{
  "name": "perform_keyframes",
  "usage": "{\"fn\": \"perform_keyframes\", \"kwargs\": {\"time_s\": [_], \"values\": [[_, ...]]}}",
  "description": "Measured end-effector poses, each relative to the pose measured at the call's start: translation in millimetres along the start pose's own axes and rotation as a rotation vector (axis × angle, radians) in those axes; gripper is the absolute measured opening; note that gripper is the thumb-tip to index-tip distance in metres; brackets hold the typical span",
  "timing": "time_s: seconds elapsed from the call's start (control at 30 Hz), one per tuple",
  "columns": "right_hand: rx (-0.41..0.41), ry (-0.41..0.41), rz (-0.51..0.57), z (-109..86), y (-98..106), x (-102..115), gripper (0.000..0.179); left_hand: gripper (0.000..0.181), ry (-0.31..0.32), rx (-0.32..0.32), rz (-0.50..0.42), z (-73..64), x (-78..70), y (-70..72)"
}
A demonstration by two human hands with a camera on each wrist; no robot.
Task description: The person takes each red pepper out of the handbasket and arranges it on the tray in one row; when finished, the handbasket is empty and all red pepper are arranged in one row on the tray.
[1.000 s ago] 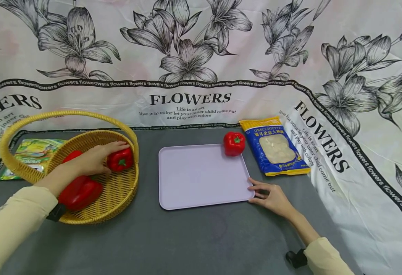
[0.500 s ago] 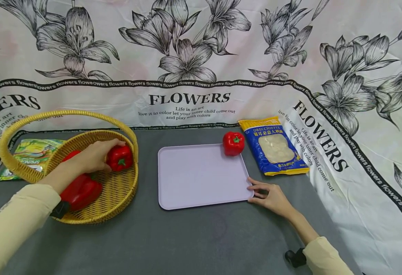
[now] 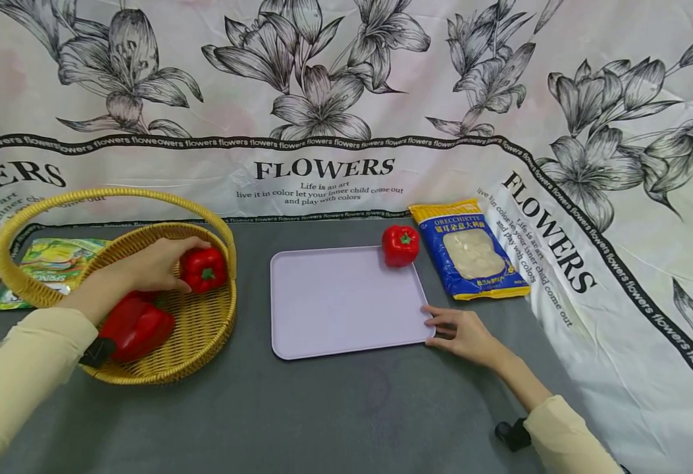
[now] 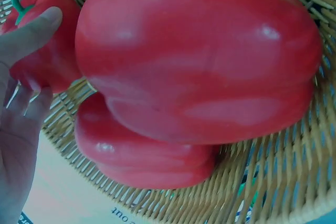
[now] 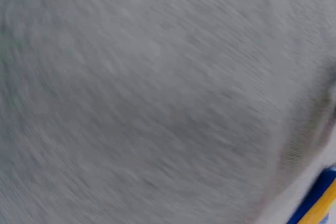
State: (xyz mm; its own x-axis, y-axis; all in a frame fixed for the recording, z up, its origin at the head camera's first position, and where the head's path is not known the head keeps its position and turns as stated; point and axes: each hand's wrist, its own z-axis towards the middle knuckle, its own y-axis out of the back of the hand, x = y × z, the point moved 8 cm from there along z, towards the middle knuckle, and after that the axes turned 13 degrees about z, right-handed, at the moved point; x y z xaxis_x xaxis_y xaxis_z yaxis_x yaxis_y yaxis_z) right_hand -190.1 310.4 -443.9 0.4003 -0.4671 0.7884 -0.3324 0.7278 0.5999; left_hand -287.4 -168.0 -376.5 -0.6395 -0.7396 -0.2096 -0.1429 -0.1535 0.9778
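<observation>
My left hand reaches into a yellow wicker basket and grips a small red bell pepper at its right side. In the left wrist view, the thumb lies across that pepper near its green stem, with the fingers on the other side. A large red bell pepper and another red bell pepper lie beside it in the basket. My right hand holds the near right corner of a pale lilac tray. The right wrist view is blurred and does not clearly show that hand.
A red bell pepper sits at the tray's far right corner. Right of it lies a blue and yellow bag of orecchiette. A green packet is partly behind the basket, whose tall handle arches over its left and back.
The left fingers have drawn in from over the top of the small pepper to grip it more closely. The right hand and tray stay in place; the view shifts slightly.
</observation>
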Motion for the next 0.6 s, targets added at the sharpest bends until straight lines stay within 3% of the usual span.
{"fn": "perform_keyframes", "kwargs": {"time_s": [0.2,0.6], "values": [[0.097,0.001,-0.044,11.0,0,9,0.028,0.071,0.043,0.045,-0.044,1.7,0.8,-0.5],[0.149,-0.047,0.009,15.9,2,4,0.027,0.073,0.030,0.012,-0.073,4.5,2.2,-3.5]]}}
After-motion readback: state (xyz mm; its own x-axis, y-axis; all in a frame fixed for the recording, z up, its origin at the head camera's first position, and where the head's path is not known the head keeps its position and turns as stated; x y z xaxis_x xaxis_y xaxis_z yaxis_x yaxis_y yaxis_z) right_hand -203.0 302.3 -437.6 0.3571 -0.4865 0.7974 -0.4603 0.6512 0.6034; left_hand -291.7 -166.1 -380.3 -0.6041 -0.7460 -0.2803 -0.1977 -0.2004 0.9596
